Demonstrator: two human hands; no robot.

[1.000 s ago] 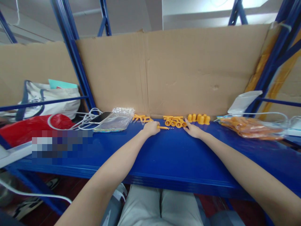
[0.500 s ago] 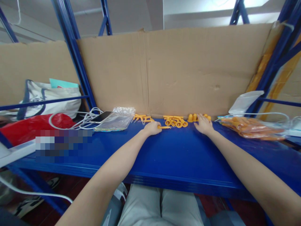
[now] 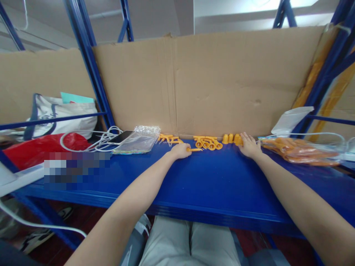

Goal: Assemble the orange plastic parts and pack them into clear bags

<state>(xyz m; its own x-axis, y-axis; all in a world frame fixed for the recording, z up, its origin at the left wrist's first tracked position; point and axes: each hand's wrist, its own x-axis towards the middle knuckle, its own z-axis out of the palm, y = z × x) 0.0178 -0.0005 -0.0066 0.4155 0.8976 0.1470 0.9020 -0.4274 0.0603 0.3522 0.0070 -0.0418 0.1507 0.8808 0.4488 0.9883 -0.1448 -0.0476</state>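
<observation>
My left hand (image 3: 181, 151) is closed on an orange-yellow spiral-shaped plastic piece (image 3: 196, 149), whose twisted end points right, just above the blue shelf. Behind that hand lie several yellow branched pieces (image 3: 165, 138) with small metal coils. Between my hands is a group of yellow funnel-like pieces (image 3: 208, 143), their round mouths turned toward me. My right hand (image 3: 249, 146) rests at the right end of a row of small yellow cups (image 3: 230, 138), fingers stretched out and apart. Its fingertips are beside the rightmost visible cup; anything behind the fingers is hidden.
A cardboard panel (image 3: 216, 81) stands along the back of the blue shelf (image 3: 205, 184). To the right lies a clear bag of orange parts (image 3: 299, 150). On the left are a clear plastic bag (image 3: 138, 142), a phone (image 3: 121, 137), white cables (image 3: 101, 142) and a red bag (image 3: 41, 149).
My right hand has slid a little to the right along the row of cups, uncovering more of them. The left hand keeps its hold on the spiral piece in about the same place.
</observation>
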